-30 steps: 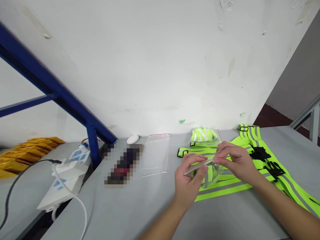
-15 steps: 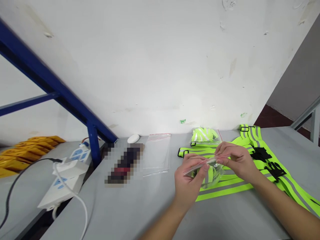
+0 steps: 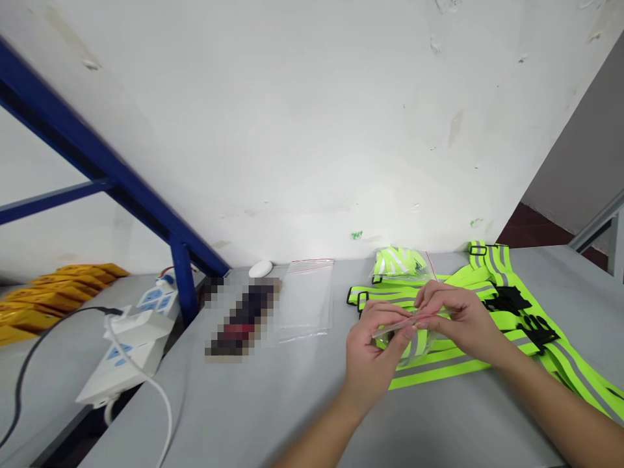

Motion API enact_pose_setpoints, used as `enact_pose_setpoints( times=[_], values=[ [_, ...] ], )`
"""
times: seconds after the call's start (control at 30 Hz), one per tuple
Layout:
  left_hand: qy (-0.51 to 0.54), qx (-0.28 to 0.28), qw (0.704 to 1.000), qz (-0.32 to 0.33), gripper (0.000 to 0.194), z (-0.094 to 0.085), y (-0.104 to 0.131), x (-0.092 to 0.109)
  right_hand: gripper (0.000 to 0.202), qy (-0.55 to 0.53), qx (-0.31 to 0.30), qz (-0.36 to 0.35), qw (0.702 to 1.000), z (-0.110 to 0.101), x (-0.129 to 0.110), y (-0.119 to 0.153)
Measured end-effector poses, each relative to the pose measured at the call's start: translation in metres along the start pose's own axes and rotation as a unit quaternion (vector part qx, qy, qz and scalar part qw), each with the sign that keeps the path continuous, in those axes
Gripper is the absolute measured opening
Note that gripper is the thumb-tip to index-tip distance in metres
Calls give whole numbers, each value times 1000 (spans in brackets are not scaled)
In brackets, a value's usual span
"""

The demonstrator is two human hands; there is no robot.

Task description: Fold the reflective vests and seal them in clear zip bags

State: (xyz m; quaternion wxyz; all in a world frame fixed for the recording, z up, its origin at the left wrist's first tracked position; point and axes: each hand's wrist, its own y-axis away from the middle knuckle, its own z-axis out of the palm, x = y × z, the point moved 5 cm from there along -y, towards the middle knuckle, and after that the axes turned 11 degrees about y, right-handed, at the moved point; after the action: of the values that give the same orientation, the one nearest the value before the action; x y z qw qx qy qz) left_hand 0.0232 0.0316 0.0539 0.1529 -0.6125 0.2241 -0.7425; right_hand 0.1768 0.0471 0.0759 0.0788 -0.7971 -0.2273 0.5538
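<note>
Both hands pinch the red-lined top edge of a clear zip bag (image 3: pixel 420 354) that holds a folded yellow-green reflective strap. My left hand (image 3: pixel 373 348) grips the edge on the left side, thumb in front and fingers behind. Close beside it, my right hand (image 3: pixel 453 318) pinches the same edge between thumb and fingers. Under and behind the bag lie loose reflective straps (image 3: pixel 446 370) with grey stripes, black buckles and black clips (image 3: pixel 539 331). A second filled zip bag (image 3: pixel 400 262) rests behind the hands, near the wall.
Flat clear zip bags (image 3: pixel 307 299) lie left of my hands. Beyond them are a blurred-out dark item (image 3: pixel 246 318) and a white oval object (image 3: pixel 260 268). A power strip (image 3: pixel 129 354) with cables, a blue metal frame (image 3: pixel 181 279) and yellow packets (image 3: pixel 63 292) stand further left.
My left hand has shifted slightly right, closer to the right hand, along the bag's edge. The right hand has moved slightly left. Both still pinch the bag.
</note>
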Motion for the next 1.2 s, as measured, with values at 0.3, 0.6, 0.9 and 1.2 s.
enact_pose_setpoints(
  times=[0.3, 0.6, 0.9, 1.2],
  values=[
    [-5, 20, 1000, 15, 4, -5, -1, 1, 14, -12, 0, 23, 1000, -6, 13, -4],
    [-6, 15, 1000, -4, 3, -5, -2, 2, 6, -4, 59, -23, 998, -4, 7, 0],
    [-3, 16, 1000, 14, 4, -2, 0, 3, 15, -44, -34, 8, 998, -8, 14, -3],
    [-14, 39, 999, -8, 6, -7, -2, 2, 7, -55, 19, 4, 998, -5, 16, -2]
  ],
)
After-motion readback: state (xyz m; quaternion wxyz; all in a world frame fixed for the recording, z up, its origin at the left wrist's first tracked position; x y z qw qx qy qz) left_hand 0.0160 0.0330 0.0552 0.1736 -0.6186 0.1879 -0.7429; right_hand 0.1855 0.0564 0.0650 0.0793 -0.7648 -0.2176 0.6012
